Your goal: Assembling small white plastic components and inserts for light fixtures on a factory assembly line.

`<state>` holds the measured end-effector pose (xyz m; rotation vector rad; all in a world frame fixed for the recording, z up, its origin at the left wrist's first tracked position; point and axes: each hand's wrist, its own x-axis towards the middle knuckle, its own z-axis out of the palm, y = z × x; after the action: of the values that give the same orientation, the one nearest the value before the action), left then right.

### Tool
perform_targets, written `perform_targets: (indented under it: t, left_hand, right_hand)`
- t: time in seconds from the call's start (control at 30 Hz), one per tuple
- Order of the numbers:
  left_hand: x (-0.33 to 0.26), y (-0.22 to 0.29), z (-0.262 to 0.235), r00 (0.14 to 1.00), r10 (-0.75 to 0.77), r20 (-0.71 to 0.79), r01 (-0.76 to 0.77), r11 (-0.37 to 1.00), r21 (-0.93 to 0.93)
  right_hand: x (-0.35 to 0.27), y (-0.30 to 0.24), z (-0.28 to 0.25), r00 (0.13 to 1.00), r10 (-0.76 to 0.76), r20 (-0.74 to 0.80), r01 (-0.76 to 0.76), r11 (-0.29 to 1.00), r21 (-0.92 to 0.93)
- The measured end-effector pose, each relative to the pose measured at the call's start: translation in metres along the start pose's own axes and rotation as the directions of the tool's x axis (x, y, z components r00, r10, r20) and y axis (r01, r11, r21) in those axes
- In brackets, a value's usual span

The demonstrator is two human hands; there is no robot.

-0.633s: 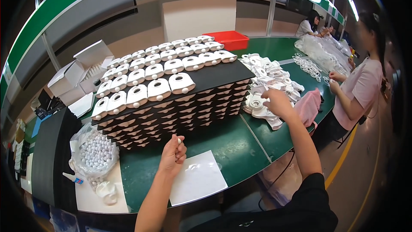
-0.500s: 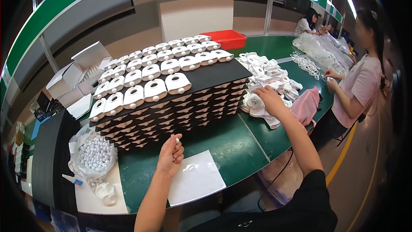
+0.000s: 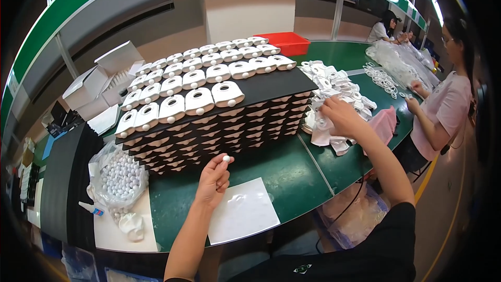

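Observation:
A small white ball (image 3: 226, 159) is pinched between the thumb and fingertips of my left hand (image 3: 214, 181), above the green table near a white sheet (image 3: 243, 212). At the pile of white fabric pieces (image 3: 334, 81), my right hand (image 3: 342, 119) has its fingers closed on one white fabric piece (image 3: 321, 130). Left of that pile stands a tall stack of black boards (image 3: 271, 86). Rows of white pieces (image 3: 200, 101), each with a round hole and a white ball at its front edge, lie on top, and more show between the layers.
On the left are a clear bag of white balls (image 3: 122, 177), a small glue bottle (image 3: 91, 209) and black boards (image 3: 68, 183). A white box (image 3: 86, 89) and a red tray (image 3: 288, 43) stand farther back. A co-worker (image 3: 443, 102) sits at the right, beside pink cloth (image 3: 383, 125).
My right hand has closed on a white fabric piece and lifted its edge at the pile. The ball in my left hand now shows more clearly at the fingertips. The view has shifted slightly.

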<state>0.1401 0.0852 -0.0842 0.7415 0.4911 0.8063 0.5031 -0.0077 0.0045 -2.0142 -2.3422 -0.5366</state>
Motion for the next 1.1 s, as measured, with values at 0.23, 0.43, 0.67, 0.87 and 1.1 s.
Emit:
perform_targets:
  t: [0.23, 0.43, 0.67, 0.87, 1.1]
  left_hand:
    - [-0.005, 0.003, -0.001, 0.999, -0.045, -0.005, 0.045, 0.999, 0.023]
    - [0.000, 0.000, -0.001, 0.999, -0.026, 0.040, 0.027, 1.000, -0.012]
    - [0.002, 0.000, -0.006, 0.999, 0.027, 0.028, -0.026, 1.000, -0.007]
    - [0.001, 0.001, -0.006, 0.998, 0.031, 0.055, -0.029, 0.999, -0.024]
    - [0.001, 0.001, -0.005, 0.999, 0.000, 0.044, 0.001, 1.000, -0.019]
  right_hand:
    - [-0.031, -0.117, -0.018, 0.972, 0.190, 0.138, -0.175, 0.194, 0.965]
    - [-0.028, -0.203, 0.029, 0.944, 0.176, 0.280, -0.205, -0.353, 0.913]
    - [-0.007, -0.239, 0.049, 0.947, 0.218, 0.237, -0.175, -0.271, 0.947]
    - [-0.007, -0.244, 0.056, 0.961, 0.215, 0.172, -0.167, -0.040, 0.985]
    - [-0.008, -0.244, 0.055, 0.958, 0.249, 0.142, -0.158, 0.044, 0.987]
